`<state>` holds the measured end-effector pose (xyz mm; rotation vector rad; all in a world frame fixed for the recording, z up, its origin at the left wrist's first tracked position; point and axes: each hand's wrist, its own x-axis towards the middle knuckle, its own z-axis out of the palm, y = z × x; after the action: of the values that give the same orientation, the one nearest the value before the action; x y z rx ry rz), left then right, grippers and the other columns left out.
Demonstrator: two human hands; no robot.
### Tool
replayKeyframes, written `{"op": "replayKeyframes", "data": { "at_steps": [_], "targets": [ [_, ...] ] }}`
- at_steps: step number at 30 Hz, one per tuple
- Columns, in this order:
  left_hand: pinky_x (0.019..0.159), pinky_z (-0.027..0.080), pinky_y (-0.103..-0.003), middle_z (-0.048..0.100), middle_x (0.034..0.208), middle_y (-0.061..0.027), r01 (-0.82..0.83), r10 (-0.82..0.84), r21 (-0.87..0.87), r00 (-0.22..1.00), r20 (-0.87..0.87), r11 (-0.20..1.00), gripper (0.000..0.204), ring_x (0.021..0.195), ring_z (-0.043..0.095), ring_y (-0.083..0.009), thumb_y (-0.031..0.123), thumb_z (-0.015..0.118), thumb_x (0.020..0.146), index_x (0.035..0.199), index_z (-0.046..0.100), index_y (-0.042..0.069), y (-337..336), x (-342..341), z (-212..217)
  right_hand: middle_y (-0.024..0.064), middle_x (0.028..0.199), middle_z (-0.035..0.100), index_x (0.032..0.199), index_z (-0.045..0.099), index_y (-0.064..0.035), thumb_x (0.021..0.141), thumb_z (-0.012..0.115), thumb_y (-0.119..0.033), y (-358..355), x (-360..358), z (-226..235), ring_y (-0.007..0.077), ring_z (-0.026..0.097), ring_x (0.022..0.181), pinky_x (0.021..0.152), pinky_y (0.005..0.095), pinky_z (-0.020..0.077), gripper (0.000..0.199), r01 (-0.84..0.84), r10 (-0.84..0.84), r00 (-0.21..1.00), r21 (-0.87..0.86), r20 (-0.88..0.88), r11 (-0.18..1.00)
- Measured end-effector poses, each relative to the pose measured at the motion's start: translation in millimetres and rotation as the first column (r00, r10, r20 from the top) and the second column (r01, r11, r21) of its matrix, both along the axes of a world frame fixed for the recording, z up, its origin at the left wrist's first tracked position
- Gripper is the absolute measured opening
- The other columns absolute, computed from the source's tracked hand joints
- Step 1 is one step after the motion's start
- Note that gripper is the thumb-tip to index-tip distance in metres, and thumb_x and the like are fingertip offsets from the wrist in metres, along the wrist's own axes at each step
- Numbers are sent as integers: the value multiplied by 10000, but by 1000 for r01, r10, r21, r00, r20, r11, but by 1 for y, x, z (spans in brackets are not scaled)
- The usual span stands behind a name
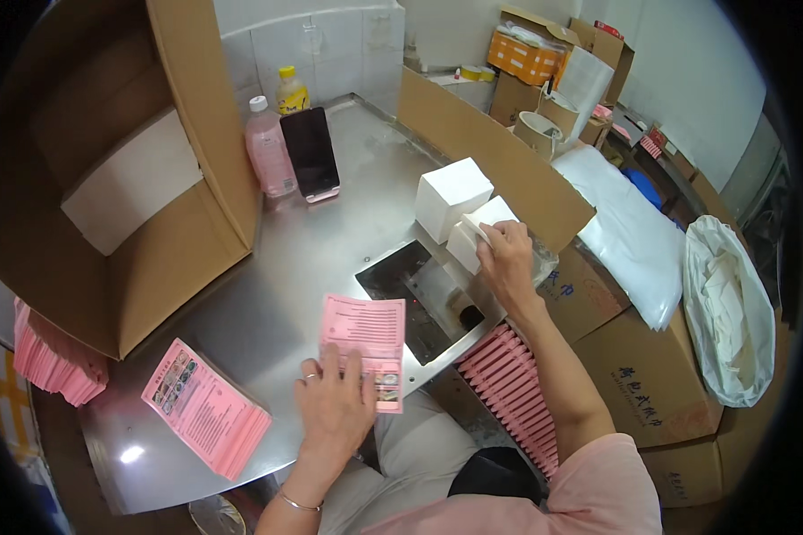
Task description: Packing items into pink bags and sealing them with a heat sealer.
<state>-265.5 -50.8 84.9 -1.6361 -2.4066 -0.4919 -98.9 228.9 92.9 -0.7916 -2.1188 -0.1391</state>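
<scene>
My left hand [335, 401] lies with fingers spread flat on a pink printed packet [363, 325] at the front edge of the metal table. Beyond the table's cut-out, my right hand [509, 259] has thumb and fingers pinched at the top of a stack of white folded tissues [464, 245], with a white edge between them. A second white tissue stack [453, 198] stands right beside it, just behind. Left of my left hand sits a pile of the same pink printed packets [207, 410].
An open cardboard box [201, 134] lies on its side at the left. A phone [310, 156] leans upright beside a pink bottle [269, 147]. Below the rectangular cut-out [393, 276] stands a row of pink packets [513, 392]. Cartons [647, 383] crowd the right.
</scene>
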Motion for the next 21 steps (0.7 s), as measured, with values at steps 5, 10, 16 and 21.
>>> {"op": "replayKeyframes", "data": {
  "at_steps": [5,10,16,21],
  "targets": [
    [662,434,-426,589,1127,-181,144,-146,111,989,14,983,437,885,548,-336,341,703,836,1167,663,58,4,2,-6,129,932,603,1017,728,-29,848,689,-105,-5,-5,5,299,581,908,791,432,459,189,4,-5,998,17,58,1000],
    [651,420,-427,590,1075,-183,154,-161,175,987,26,972,433,842,547,-317,320,711,830,1146,656,29,4,4,-6,108,905,572,1040,688,-40,843,679,-109,3,2,6,288,557,914,785,435,432,209,-12,17,996,-59,89,998],
    [670,426,-421,564,1029,-170,209,-222,210,974,40,955,458,817,540,-317,265,717,812,1169,625,-6,2,-1,-18,166,1094,649,1187,647,-10,809,619,-4,-6,1,3,345,595,1088,902,435,461,379,50,-59,996,129,63,990],
    [733,437,-459,529,992,-175,140,-180,179,956,233,974,678,860,532,-357,210,740,707,1343,543,81,-13,-17,7,230,1251,589,1191,636,-10,825,595,-21,-155,-16,-15,403,596,1142,1007,563,455,368,-752,749,637,-66,182,656]
  ]
}}
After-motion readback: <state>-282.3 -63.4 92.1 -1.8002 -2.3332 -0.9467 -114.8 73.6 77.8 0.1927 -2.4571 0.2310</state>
